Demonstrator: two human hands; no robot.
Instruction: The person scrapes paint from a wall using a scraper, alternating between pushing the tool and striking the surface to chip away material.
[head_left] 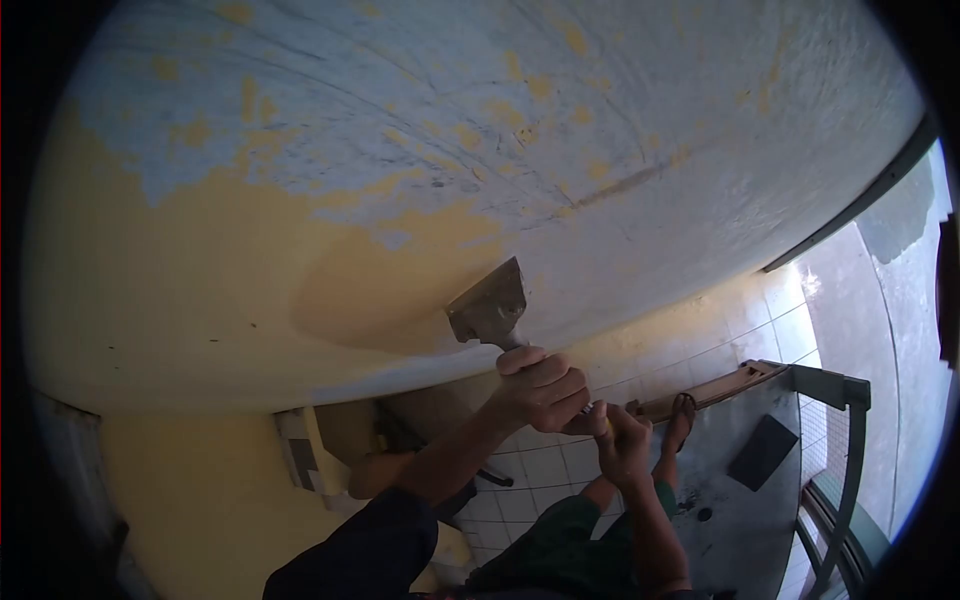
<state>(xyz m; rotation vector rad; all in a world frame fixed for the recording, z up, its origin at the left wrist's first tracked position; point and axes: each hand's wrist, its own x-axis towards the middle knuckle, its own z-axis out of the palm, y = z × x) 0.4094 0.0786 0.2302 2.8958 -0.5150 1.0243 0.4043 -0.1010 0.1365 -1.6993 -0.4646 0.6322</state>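
A wide-bladed scraper (pixel 490 304) is held up against the wall, its blade edge at the border of the yellow paint (pixel 200 280) and the grey, scraped-looking area (pixel 640 130). Wrapped round the scraper's handle just below the blade is my left hand (pixel 545 390), closed. My right hand (pixel 624 447) grips lower down, at the rear of the same handle, also closed. Fingers cover most of the handle. Patches and flecks of yellow show within the grey part of the wall.
Below lies a white tiled floor (pixel 545 465). At lower right is a dark grey surface (pixel 720 540) with a black rectangular item (pixel 763 453) on it. A grey-green frame (pixel 855 440) stands beside it. A sandalled foot (pixel 682 420) shows near a wooden strip (pixel 725 388).
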